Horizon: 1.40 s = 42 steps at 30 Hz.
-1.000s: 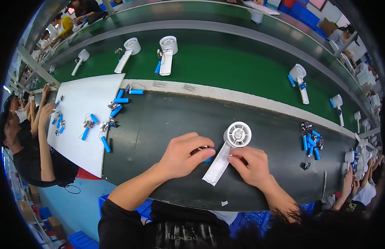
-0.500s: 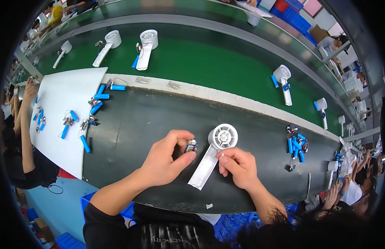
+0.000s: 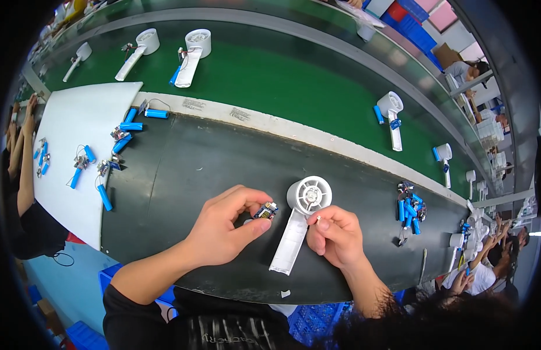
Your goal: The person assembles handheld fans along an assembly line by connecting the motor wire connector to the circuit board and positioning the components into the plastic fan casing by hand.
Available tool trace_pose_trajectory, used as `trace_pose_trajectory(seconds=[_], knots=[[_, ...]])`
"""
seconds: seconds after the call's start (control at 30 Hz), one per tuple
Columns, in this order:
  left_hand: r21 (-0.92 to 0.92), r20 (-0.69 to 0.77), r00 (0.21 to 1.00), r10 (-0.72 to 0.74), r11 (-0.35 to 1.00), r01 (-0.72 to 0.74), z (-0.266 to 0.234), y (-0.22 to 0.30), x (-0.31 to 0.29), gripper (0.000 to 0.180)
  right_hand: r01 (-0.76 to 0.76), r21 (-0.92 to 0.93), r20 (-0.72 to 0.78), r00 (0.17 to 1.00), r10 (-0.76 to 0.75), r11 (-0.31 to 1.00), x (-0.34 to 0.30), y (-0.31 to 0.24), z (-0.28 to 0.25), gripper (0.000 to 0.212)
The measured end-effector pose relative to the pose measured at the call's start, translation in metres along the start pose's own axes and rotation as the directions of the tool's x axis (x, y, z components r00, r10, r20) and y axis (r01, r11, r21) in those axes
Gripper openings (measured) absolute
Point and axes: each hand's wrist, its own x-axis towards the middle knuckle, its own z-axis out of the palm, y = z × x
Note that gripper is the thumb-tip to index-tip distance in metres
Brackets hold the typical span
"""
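Note:
Between the thumb and fingers of my left hand (image 3: 221,224) is a small circuit board (image 3: 265,210) with a dark display block and a pale part on its edge. My right hand (image 3: 340,233) is closed in a pinch on a small white connector (image 3: 318,220), just below the fan's round end. A white handheld fan body (image 3: 310,194) lies on the dark worktop between my hands, its round grille at the far end. Its open, trough-like handle (image 3: 288,248) points toward me. My right fingers are beside the handle's upper end; whether they touch it is unclear.
Blue cells with wired boards (image 3: 410,211) are heaped at the right; more lie on and beside a white sheet (image 3: 66,122) at the left. Beyond a pale rail, a green conveyor belt (image 3: 282,87) carries several fan bodies. Other people work at both sides.
The circuit board in my left hand has turned, so its display block shows more plainly. My right hand keeps its pinch on the connector near the fan. The whole view has shifted slightly.

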Motion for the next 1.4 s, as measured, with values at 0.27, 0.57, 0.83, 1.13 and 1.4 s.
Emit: trace_pose_trajectory(seconds=[0.27, 0.57, 0.83, 1.13, 1.4], knots=[[-0.021, -0.081, 0.995, 0.062, 0.998, -0.064, 0.001, -0.001, 0.002, 0.029, 0.027, 0.258, 0.155, 0.986, -0.069, 0.966, 0.004, -0.001, -0.012, 0.024], [0.001, -0.081, 0.993, 0.085, 0.996, -0.085, -0.002, -0.003, -0.002, 0.028, 0.044, 0.528, 0.434, 0.845, -0.314, 0.848, -0.002, -0.015, -0.007, 0.025], [0.030, -0.064, 0.991, 0.118, 0.993, -0.117, -0.001, -0.006, -0.001, 0.028, 0.028, 0.542, 0.519, 0.775, -0.361, 0.840, -0.004, -0.015, -0.005, 0.026], [0.066, -0.077, 0.987, 0.144, 0.988, -0.139, 0.012, 0.005, 0.006, 0.029, 0.457, -0.845, 0.352, 0.867, -0.353, 0.279, -0.013, -0.036, -0.008, 0.014], [-0.005, -0.027, 0.999, 0.030, 1.000, -0.030, 0.015, 0.000, 0.001, 0.026, 0.394, -0.808, 0.346, 0.919, -0.190, 0.438, -0.011, -0.046, -0.017, 0.028]])
